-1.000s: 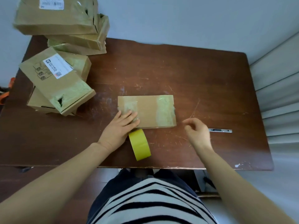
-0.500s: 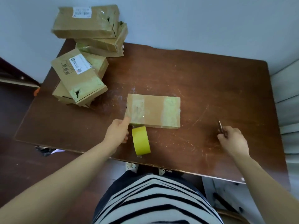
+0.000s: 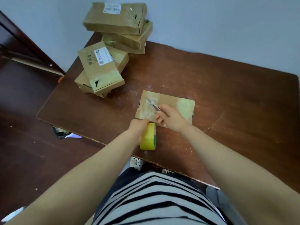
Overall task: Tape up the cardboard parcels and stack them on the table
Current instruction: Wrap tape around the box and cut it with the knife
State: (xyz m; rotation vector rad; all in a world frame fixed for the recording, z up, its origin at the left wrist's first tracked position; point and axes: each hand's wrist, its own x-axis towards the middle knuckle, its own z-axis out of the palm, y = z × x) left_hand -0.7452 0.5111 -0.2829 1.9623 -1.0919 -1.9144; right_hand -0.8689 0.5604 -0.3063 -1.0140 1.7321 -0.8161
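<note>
Head view showed the left hand [image 3: 139, 127] with its fingers curled over the top of the yellow tape roll [image 3: 148, 141], gripping it where it stood on edge on the table [image 3: 227, 103]. The right hand [image 3: 173, 118] had its fingers wrapped round the handle of a slim metal blade [image 3: 152, 103], so both hands were clamped on something.

The parcel [image 3: 169, 100] lay flat just beyond both sets of fingers. Its long axis ran crosswise to the forearms, from the far left down to the near right. The roll sat just on the near side of the parcel's near edge, touching it or nearly so; any strip bridging the two was too blurred to make out.

What mattered was the blade's heading. Its tip pointed away from the right fingers, up and to the left, over the clear taped band at the parcel's left end. The likely cut, though, lay on the near side of those fingers, between roll and parcel edge. The right hand was the nearer one, and would probably need to draw the blade back toward the body. The stacked parcels [image 3: 113, 21] stood well apart, far left of both hands.
</note>
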